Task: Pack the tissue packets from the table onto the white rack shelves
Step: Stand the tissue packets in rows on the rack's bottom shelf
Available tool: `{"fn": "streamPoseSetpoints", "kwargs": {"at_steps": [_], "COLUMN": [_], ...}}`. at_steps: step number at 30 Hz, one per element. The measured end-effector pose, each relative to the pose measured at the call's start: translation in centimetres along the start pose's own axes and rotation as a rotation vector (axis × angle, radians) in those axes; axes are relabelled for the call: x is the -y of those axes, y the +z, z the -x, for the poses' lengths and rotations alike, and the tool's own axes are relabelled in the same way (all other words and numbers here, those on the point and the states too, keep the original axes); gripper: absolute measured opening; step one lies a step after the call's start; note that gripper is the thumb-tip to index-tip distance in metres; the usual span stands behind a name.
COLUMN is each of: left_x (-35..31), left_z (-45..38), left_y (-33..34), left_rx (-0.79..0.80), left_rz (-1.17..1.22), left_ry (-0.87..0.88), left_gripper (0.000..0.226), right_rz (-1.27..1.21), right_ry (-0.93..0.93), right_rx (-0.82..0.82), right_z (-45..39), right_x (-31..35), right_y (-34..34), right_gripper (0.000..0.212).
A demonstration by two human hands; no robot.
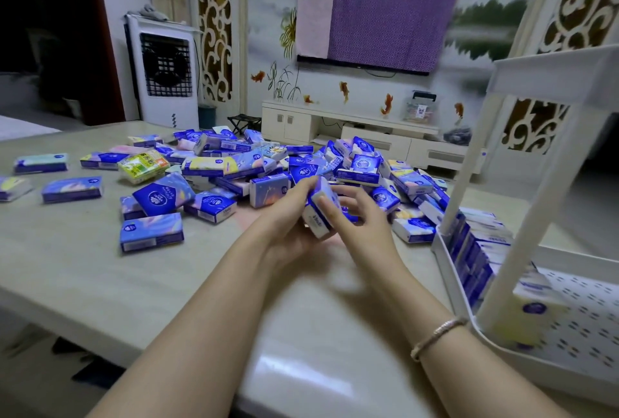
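- Head view: the left hand (288, 216) curls its fingers round a packet (320, 213), gripping it from the left and below, above the table (100, 277).
- The right hand (355, 216) meets the same packet; its thumb lies across the near face, the other fingers loosely bent beside it. A bracelet (435, 337) circles that wrist.
- Just behind the hands, a heap (268, 166) of blue packets spreads over the table, with loose ones (72, 189) to the left.
- The rack (449, 270) stands at right; a row (475, 250) of packets stands on edge along its lower shelf's left wall, and one more packet (536, 307) stands nearer.
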State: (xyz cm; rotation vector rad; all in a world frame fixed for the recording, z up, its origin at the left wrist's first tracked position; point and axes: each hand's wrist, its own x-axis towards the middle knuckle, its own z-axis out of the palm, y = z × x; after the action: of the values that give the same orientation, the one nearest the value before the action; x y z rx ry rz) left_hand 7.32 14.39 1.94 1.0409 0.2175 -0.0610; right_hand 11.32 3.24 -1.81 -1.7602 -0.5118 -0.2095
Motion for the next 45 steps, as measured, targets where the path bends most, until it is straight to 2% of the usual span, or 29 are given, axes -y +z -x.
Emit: {"fn": "streamPoseSetpoints", "kwargs": {"at_steps": [4, 6, 8, 9, 11, 13, 15, 18, 20, 24, 26, 29, 30, 32, 36, 39, 41, 45], "left_x": [0.0, -0.2, -0.4, -0.5, -0.4, -0.3, -0.1, 0.1, 0.3, 0.5, 0.5, 0.3, 0.1, -0.2, -0.1, -0.1, -0.3, -0.1], "left_z": [-0.2, -0.1, -0.2, -0.2, -0.3, -0.5, -0.5, -0.4, -0.5, -0.5, -0.2, 0.3, 0.6, 1.6, 3.0, 4.4, 5.4, 7.2], "left_y": [-0.7, -1.0, -1.1, -1.1, -1.1, -1.4, -1.6, -1.6, -1.4, -0.7, 0.0, 1.2, 1.5, 2.3, 3.3, 4.0, 4.5, 4.7], "left_rx": [0.003, -0.021, -0.053, -0.063, -0.068, -0.066, -0.073, -0.110, -0.128, -0.152, -0.153, -0.059, -0.017, 0.040, 0.154, 0.223, 0.310, 0.464], "left_rz": [0.102, 0.111, 0.115, 0.124, 0.143, 0.131, 0.124, 0.103, 0.105, 0.142, 0.131, 0.182, 0.201, 0.174, 0.079, -0.066, -0.050, 0.030], "left_ry": [0.024, 0.041, 0.044, 0.046, 0.038, 0.026, 0.015, 0.015, 0.038, 0.132, 0.192, 0.238, 0.253, 0.317, 0.462, 0.475, 0.466, 0.445], "left_gripper": [0.038, 0.042, 0.045, 0.043, 0.035, 0.029, 0.030, 0.046, 0.049, 0.032, 0.036, 0.069, 0.070, 0.051, 0.041, 0.054, 0.067, 0.075], "right_rz": [0.179, 0.323, 0.497, 0.587, 0.732, 0.840, 0.927, 1.043, 0.909, 0.294, 0.206, 0.123, 0.078, -0.022, -0.023, 0.064, 0.096, 0.103], "right_ry": [0.002, 0.013, -0.006, -0.009, 0.002, 0.002, 0.006, -0.026, -0.069, -0.047, -0.066, -0.007, 0.027, 0.090, 0.087, 0.090, 0.080, 0.051], "right_rx": [0.035, -0.061, -0.199, -0.232, -0.211, -0.180, -0.177, -0.219, -0.299, -0.327, -0.257, -0.134, -0.105, -0.048, 0.058, 0.037, 0.006, -0.025], "right_z": [-0.1, -0.8, -1.8, -2.4, -3.6, -4.7, -5.5, -5.9, -5.5, -2.6, -0.6, 1.3, 1.6, 2.0, 2.9, 3.9, 4.7, 7.5], "right_x": [0.6, 1.0, 1.4, 1.4, 1.2, 1.1, 0.6, 0.1, 0.2, 2.6, 3.8, 4.8, 5.2, 6.2, 8.4, 9.5, 10.2, 12.0], "right_y": [0.2, -0.2, -0.5, -0.6, -0.9, -1.3, -1.6, -2.0, -2.0, -1.5, -1.4, -1.7, -2.0, -2.9, -4.6, -5.6, -6.5, -8.5], "right_gripper": [0.041, 0.041, 0.027, 0.030, 0.059, 0.074, 0.068, 0.041, 0.027, 0.013, 0.012, 0.017, 0.020, 0.027, 0.044, 0.049, 0.047, 0.041]}}
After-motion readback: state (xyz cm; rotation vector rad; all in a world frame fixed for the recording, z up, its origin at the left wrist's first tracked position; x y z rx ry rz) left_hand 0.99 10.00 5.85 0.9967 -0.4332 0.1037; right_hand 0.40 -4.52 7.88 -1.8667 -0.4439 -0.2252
